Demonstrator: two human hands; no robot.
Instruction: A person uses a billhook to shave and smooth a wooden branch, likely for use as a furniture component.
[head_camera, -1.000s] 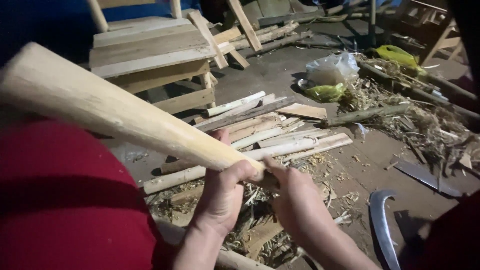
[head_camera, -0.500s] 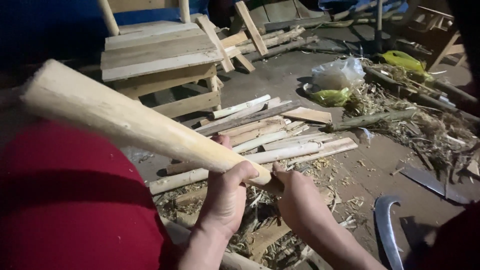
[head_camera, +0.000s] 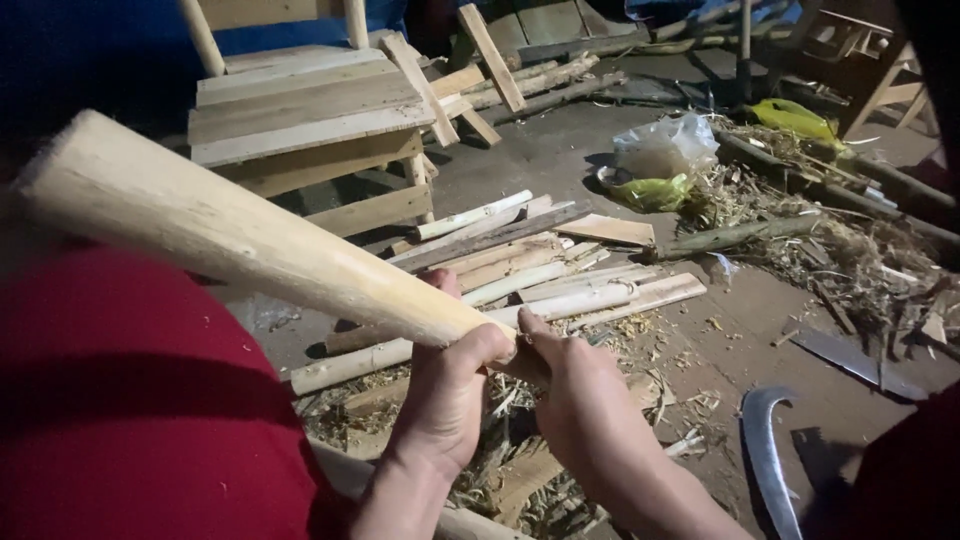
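Head view: nearest is a red cloth (head_camera: 120, 400) over the person's lap. Just past it, the left hand (head_camera: 445, 395) wraps tight round the thin end of a pale wooden club (head_camera: 240, 245). The right hand (head_camera: 585, 400) grips the same end, just beside the left, with its thumb pressed on the wood. The thick end of the club points up and to the left, near the camera.

Under the hands the floor (head_camera: 560, 160) is full of wood chips (head_camera: 640, 350). A curved blade (head_camera: 765, 455) lies on the floor to the right, near the right arm. It looks sharp, I think. If the right arm drops or swings out, it could hit the blade and get cut. The club is big and heavy at the far end, so it could tip and slip out of the hands, and a rough spot could poke a splinter into a palm.

A bit farther, peeled sticks (head_camera: 540, 270) lie side by side. Behind them stands a wooden stool (head_camera: 310, 110). To the right is a clear plastic bag (head_camera: 665, 145) with a pile of dry stalks (head_camera: 850, 240) beside it.
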